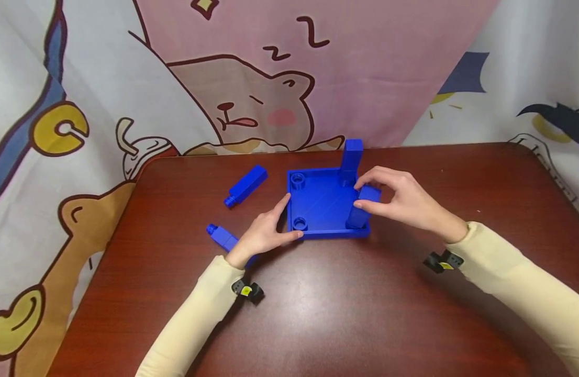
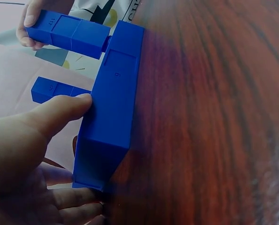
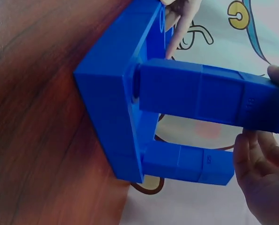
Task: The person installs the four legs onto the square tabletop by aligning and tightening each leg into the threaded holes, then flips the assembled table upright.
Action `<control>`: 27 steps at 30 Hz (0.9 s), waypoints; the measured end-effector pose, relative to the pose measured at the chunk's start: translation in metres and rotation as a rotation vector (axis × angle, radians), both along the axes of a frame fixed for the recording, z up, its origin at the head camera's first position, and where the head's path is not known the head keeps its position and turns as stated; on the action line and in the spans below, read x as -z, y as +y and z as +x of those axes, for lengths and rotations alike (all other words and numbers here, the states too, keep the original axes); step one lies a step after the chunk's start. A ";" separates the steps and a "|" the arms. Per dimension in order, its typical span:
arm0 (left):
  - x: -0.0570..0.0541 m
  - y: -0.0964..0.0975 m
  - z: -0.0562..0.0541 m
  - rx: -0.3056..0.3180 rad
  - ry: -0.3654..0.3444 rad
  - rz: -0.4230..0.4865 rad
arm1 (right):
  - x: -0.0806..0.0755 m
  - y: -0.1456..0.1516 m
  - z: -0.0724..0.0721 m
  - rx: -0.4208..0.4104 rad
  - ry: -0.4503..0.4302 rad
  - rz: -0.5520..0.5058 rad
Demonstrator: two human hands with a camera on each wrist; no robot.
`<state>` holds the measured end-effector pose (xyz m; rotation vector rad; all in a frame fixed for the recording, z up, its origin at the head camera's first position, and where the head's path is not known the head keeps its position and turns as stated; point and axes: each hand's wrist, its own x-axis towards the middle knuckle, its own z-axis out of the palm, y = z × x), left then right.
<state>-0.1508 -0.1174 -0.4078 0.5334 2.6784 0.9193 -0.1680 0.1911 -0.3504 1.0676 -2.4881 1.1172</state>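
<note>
My left hand (image 1: 265,233) lay at the near-left corner of the blue tray (image 1: 320,204), thumb against its near wall and forefinger along its left wall, the fingers stretched out and pressing rather than curled round it. My right hand (image 1: 404,201) pinched the upper end of the near post (image 1: 359,216) between thumb and fingertips, over the tray's near-right corner. The post's narrow neck met the tray there; how deep it sat I could not tell.

The far post (image 1: 351,157) stood upright at the tray's far-right corner. Two round sockets, the far socket (image 1: 297,180) and the near socket (image 1: 300,224), showed bare at the tray's left corners. Left of the tray, one loose post (image 1: 248,183) and another loose post (image 1: 222,237), partly covered by my left wrist, lay on the table (image 1: 355,314).

The pieces looked like hard plastic to me: light, stiff, a little slick on the flat faces, with the thin necks probably the weakest part. Opposite flat faces near a post's top seemed the surest hold, and the tray, likely light enough to skid, seemed best braced by its corner walls.
</note>
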 end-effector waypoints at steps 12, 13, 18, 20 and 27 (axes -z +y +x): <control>-0.001 0.000 0.002 -0.003 0.012 0.005 | 0.000 -0.011 0.008 0.151 -0.029 0.030; -0.001 -0.001 0.002 -0.003 0.012 0.005 | -0.002 -0.010 0.008 0.141 -0.045 0.049; -0.001 -0.001 0.001 0.000 0.013 0.007 | -0.020 0.004 0.004 -0.015 -0.194 0.108; -0.001 -0.001 0.001 0.002 0.017 0.007 | -0.027 0.012 0.001 -0.092 -0.277 0.126; 0.001 -0.001 0.000 0.007 0.018 0.011 | -0.035 0.023 -0.010 -0.275 -0.415 0.161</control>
